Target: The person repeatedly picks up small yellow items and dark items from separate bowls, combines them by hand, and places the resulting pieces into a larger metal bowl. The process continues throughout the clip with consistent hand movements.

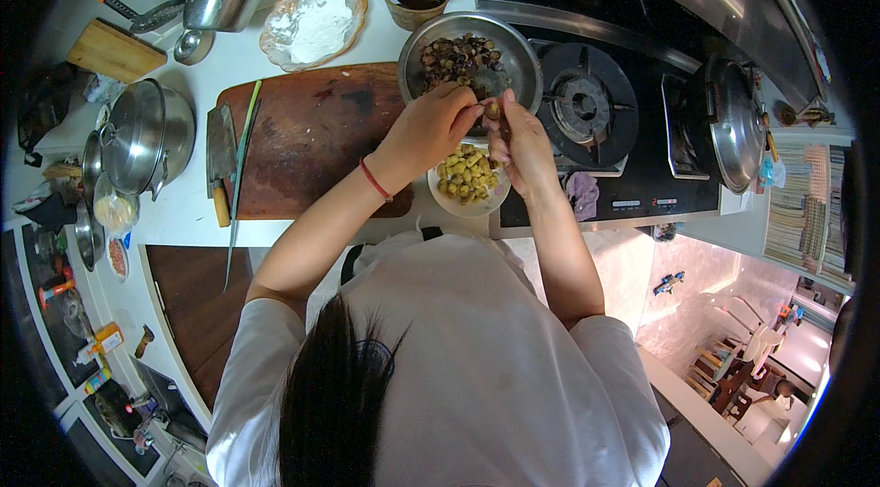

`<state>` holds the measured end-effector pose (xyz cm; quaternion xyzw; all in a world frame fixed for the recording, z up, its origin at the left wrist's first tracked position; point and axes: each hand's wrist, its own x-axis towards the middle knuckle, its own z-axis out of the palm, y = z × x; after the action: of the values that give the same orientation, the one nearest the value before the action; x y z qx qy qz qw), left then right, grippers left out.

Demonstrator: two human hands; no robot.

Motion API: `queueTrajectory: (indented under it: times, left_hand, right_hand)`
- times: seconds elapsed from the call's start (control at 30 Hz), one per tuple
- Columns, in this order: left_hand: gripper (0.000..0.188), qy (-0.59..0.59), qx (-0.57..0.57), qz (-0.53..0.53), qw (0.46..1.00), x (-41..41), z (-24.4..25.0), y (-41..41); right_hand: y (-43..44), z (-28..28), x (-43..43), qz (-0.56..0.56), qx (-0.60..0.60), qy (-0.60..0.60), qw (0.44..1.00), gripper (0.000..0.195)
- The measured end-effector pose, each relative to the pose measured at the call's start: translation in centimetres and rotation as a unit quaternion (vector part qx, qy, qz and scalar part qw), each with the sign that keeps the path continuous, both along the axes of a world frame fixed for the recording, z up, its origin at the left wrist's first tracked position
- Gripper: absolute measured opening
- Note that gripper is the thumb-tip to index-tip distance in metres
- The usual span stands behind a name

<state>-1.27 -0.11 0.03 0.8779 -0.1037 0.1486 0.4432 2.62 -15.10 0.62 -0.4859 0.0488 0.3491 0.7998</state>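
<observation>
Over the near rim of a steel bowl [526, 61], both my hands meet at a small brownish, nut-like piece [492, 110]. My left hand [436, 126] has its thumb and forefinger pinched at the piece's left side. My right hand [519, 143] holds the piece between its fingers. Dark shells or unpeeled pieces [457, 61] lie in the steel bowl. Just below my hands is a white bowl of yellow peeled pieces [467, 174]. A wooden cutting board [309, 143] lies to the left, with a cleaver [221, 150] and a long green scallion [245, 136] at its left edge.
A gas burner [584, 102] adjoins the steel bowl on the right, with a purple cloth [583, 195] before it. A plate of white powder [313, 26] and a cup of dark liquid [412, 16] stand behind the board. A lidded pot [175, 136] stands left, a lidded wok [739, 126] far right.
</observation>
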Motion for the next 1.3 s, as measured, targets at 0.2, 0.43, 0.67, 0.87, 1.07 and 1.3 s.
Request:
queueTrajectory:
  times: [0.2, 0.43, 0.67, 0.87, 1.07, 1.3]
  left_hand:
    - [0.008, 0.016, 0.045, 0.022, 0.999, 0.0, 0.7, -0.1]
    - [0.018, -0.001, -0.012, 0.042, 0.999, 2.1, -1.8, 0.7]
    - [0.027, 0.046, -0.049, 0.086, 0.994, 2.9, -2.8, 0.1]
    - [0.021, 0.137, -0.121, 0.028, 0.983, 2.5, -1.1, 0.0]
    - [0.019, 0.177, -0.083, -0.002, 0.981, 2.4, -0.4, 0.7]
    - [0.017, 0.182, -0.077, -0.033, 0.980, 2.2, -0.7, 1.2]
  right_hand:
    - [-0.5, -0.5, 0.3, 0.040, -0.019, -0.103, 0.994, 0.028]
    - [-0.7, -1.9, 1.0, -0.005, -0.075, -0.227, 0.971, 0.031]
    - [-0.3, -2.8, 1.4, -0.040, -0.114, -0.278, 0.953, 0.031]
    - [-0.7, -2.9, 1.3, 0.016, -0.239, -0.368, 0.898, 0.031]
    - [-0.2, -0.9, 0.4, 0.005, -0.320, -0.509, 0.799, 0.029]
    - [0.4, -1.9, -0.5, 0.003, -0.331, -0.603, 0.726, 0.031]
